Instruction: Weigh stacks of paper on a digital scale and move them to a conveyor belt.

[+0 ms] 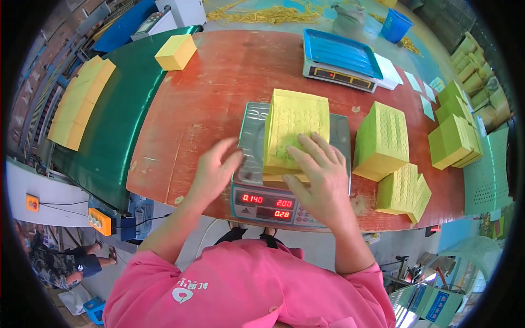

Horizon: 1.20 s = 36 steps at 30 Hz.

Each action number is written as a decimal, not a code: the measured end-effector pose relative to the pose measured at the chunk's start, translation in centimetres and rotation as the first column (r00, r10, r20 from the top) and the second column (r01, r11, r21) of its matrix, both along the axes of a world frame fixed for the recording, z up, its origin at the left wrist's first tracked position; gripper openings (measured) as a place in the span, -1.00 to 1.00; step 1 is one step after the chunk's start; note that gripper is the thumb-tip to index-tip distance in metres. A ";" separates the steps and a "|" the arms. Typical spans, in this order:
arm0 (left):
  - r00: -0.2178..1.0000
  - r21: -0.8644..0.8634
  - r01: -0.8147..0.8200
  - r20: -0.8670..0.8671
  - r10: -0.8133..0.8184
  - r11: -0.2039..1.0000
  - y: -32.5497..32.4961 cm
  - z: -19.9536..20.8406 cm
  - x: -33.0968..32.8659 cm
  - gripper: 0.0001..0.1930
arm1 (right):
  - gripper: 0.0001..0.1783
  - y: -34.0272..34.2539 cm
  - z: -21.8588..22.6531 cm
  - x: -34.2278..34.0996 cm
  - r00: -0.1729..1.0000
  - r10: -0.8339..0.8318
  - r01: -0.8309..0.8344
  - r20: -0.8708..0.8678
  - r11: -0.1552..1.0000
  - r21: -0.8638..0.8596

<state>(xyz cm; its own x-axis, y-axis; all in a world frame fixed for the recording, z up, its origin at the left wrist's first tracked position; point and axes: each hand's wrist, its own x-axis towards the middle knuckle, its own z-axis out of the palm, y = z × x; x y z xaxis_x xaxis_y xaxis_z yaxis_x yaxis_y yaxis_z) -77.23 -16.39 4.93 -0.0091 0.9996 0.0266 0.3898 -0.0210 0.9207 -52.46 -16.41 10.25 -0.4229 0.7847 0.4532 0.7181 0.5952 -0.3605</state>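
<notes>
A tall stack of yellow paper [295, 123] with rows of small curved cut marks on its top stands on the metal pan of a digital scale [254, 139]. My right hand [322, 175] rests on the stack's near right part, fingers spread and thumb at its near edge. Beside the pan's left edge, my left hand [219, 167] is empty, its thumb and loosely bent fingers apart. Red digits glow on the scale's front panel. Just right of the scale stands another yellow paper stack [381, 139], with smaller yellow paper bundles [398, 190] near it, one leaning.
Everything stands on a worn red-brown table [186, 120]. A second scale with a blue tray [342, 54] is at the back. More yellow stacks [454, 139] sit far right. A green conveyor belt [117, 115] along the left carries yellow blocks [82, 104]. Another person's legs [90, 257] show lower left.
</notes>
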 end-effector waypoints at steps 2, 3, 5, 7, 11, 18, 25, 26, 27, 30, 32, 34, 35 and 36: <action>0.984 0.052 -0.022 0.177 0.012 0.998 1.8 2.1 -0.3 -0.66 | -0.56 0.8 0.7 0.3 1.000 0.001 -0.001 -0.014 1.000 0.011; 0.989 0.128 0.033 0.140 -0.051 0.991 3.0 3.1 -0.2 -0.67 | -0.59 1.4 1.1 0.6 0.993 -0.015 0.003 -0.113 0.995 -0.103; 0.984 0.218 0.096 0.126 -0.125 0.971 6.0 4.3 0.3 -0.67 | -0.63 2.6 2.1 0.5 0.979 -0.116 0.103 -0.170 0.991 -0.079; 0.917 0.518 0.295 -0.389 -0.085 0.803 8.8 5.3 1.0 -0.64 | -0.62 5.0 2.5 0.3 0.969 -0.170 0.151 -0.177 0.982 -0.112; 0.823 0.487 0.449 -0.551 -0.135 0.749 12.4 4.4 2.8 -0.62 | -0.57 8.9 0.8 2.1 0.967 -0.200 0.173 -0.159 0.970 -0.172; 0.763 0.243 0.468 -0.597 -0.249 0.850 13.6 5.1 2.8 -0.61 | -0.50 10.3 -0.2 2.0 0.931 -0.275 0.175 -0.242 0.914 -0.367; 0.800 0.211 0.466 -0.516 -0.307 0.859 14.1 4.7 2.7 -0.59 | -0.60 11.7 -0.3 3.1 0.930 -0.234 0.070 -0.283 0.870 -0.488; 0.799 0.210 0.465 -0.518 -0.306 0.860 14.2 4.6 2.6 -0.59 | -0.65 11.8 -0.2 3.0 0.925 -0.245 0.071 -0.289 0.861 -0.504; 0.815 0.188 0.471 -0.467 -0.343 0.862 14.5 4.6 2.3 -0.58 | -0.65 12.4 -0.5 2.9 0.925 -0.243 0.067 -0.291 0.861 -0.504; 0.846 0.134 0.470 -0.349 -0.402 0.873 15.0 4.5 2.8 -0.58 | -0.77 13.5 -1.6 3.2 0.794 -0.344 -0.067 -0.501 0.770 -0.634; 0.870 0.097 0.441 -0.289 -0.399 0.892 15.3 4.4 2.9 -0.59 | -0.78 14.1 -1.9 2.8 0.752 -0.269 -0.139 -0.602 0.828 -0.544; 0.886 0.072 0.448 -0.166 -0.432 0.891 15.3 4.3 3.1 -0.69 | -0.81 14.2 -2.0 2.6 0.742 -0.263 -0.135 -0.617 0.843 -0.521; 0.890 0.069 0.440 -0.166 -0.425 0.895 15.5 4.2 3.1 -0.69 | -0.84 14.3 -2.0 2.5 0.732 -0.259 -0.125 -0.630 0.858 -0.498; 0.890 0.054 0.446 -0.137 -0.436 0.894 15.8 4.0 3.1 -0.70 | -0.84 14.3 -1.9 2.3 0.733 -0.255 -0.133 -0.630 0.856 -0.500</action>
